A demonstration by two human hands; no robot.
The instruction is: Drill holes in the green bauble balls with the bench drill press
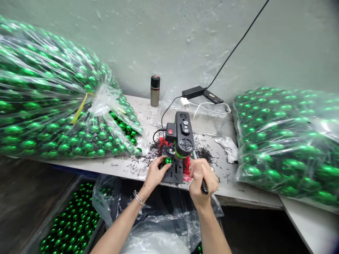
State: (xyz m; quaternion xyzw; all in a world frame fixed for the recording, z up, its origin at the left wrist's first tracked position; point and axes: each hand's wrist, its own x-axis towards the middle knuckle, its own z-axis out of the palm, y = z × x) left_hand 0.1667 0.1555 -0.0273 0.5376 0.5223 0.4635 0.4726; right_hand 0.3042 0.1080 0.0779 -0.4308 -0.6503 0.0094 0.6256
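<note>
our left hand (pixel 155 173) pinches a small, shiny green ball (pixel 168 160) just left of the black, round-vented machine head (pixel 184 132). our right hand (pixel 202 178), clenched around a black rod-shaped handle (pixel 204 187), is right of both.

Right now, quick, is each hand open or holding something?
Left hand: holding a shiny green ball between thumb and fingers.
Right hand: closed around a black handle.

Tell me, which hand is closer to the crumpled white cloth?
Right. The right hand, gripping a black handle, is left of the cloth and nearer the person; the left hand is farther left, fingers on a green ball.
</note>
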